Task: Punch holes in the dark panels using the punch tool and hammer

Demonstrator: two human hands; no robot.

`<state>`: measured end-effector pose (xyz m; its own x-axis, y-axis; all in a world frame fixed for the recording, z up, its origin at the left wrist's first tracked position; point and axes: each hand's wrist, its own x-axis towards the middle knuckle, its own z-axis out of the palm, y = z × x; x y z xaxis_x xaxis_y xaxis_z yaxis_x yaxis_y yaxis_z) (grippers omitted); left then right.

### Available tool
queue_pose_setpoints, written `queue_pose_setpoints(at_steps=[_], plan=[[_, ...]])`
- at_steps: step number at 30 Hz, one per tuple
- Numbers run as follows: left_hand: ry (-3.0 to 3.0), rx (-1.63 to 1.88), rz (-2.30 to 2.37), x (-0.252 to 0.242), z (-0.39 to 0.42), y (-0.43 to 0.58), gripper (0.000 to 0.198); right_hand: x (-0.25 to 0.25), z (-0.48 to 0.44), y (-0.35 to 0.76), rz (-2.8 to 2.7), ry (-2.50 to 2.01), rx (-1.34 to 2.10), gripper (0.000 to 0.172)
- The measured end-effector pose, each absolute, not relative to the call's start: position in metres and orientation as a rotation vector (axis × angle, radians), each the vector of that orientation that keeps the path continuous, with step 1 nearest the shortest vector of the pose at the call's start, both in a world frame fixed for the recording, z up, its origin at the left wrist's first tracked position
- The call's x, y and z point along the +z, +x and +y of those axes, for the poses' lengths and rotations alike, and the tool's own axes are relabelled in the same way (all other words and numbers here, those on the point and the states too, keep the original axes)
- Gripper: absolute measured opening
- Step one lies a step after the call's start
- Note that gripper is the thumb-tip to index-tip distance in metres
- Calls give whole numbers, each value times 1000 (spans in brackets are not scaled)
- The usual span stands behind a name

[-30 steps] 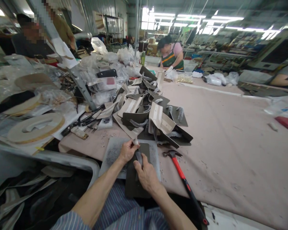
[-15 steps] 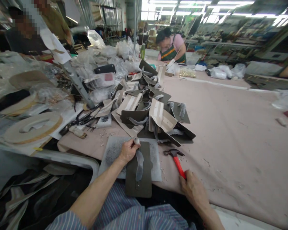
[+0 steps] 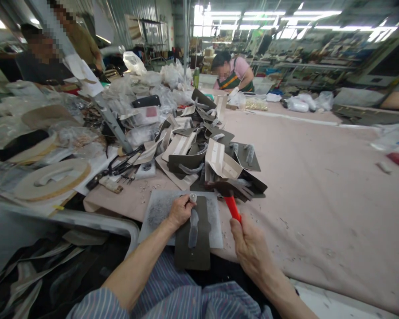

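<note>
A dark panel (image 3: 199,257) is shown at the centre of the clock, its twelve o'clock end laid on a pale board (image 3: 153,217), its six o'clock end projected past the edge of the table (image 3: 302,177). A wrapped strap (image 3: 193,230) is set along its middle. At eleven o'clock, the left hand (image 3: 179,212) is nearly closed, with a small tool (image 3: 193,198) pinched in it; the round top is left bare, the lower tip hidden. At three o'clock, the right hand (image 3: 252,243) is wrapped around the red shaft of a hammer (image 3: 232,206), whose head is held at one o'clock, apart from the tool.

The left fingers are placed just below that small top, so they could be hit if a blow were aimed slightly wide. If the tool were tilted in its light pinch, the panel or strap could be marked. Since the panel's six o'clock end is not backed by the board, it might be tipped or shifted by an off-centre knock. The hammer's head is seen against a heap (image 3: 216,159) towards twelve o'clock; whether they touch cannot be told, but the claw could be caught there and a swing turned aside.
</note>
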<state>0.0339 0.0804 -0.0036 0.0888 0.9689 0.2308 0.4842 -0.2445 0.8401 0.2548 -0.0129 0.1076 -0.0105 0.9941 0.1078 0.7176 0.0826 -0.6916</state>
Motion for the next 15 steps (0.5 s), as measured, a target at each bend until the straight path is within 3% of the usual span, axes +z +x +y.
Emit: queue_pose_setpoints(at_steps=[6,11,15], plan=[[1832,1055,1420,-8,81,31,10,146,23,243,-2312,-1834,486,22],[1868,1086,1374,-9,82,31,10,198,35,244,-1746,-1549,232,29],[1865,1083,1385,-8,81,32,11,166,31,237,-1789,-1534,272,30]])
